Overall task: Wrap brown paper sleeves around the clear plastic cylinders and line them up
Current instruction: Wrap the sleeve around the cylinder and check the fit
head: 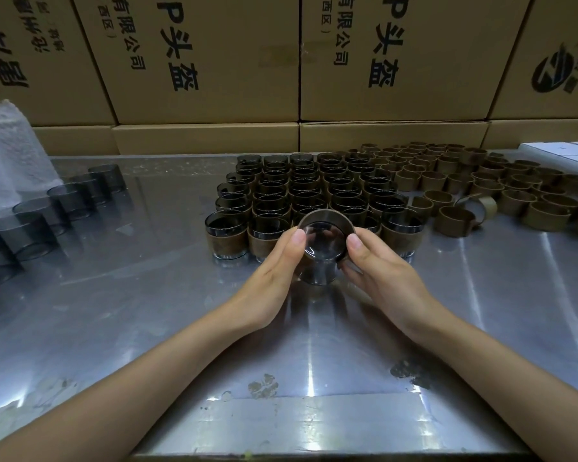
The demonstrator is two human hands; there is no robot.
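A clear plastic cylinder (317,261) stands on the steel table in front of me with a brown paper sleeve (326,215) around its upper end. My left hand (274,265) grips it from the left, thumb on the sleeve's rim. My right hand (377,265) grips it from the right. Just behind stand rows of sleeved cylinders (301,191), packed close together. Bare smoky cylinders (47,208) lie on their sides in a line at the left. Loose brown sleeves (474,181) are spread over the table at the right.
Stacked cardboard boxes (214,78) form a wall along the table's far edge. A bundle of bubble wrap (7,151) sits at the far left. A white flat object (564,153) lies at the far right. The steel table (147,311) reaches to its front edge below my forearms.
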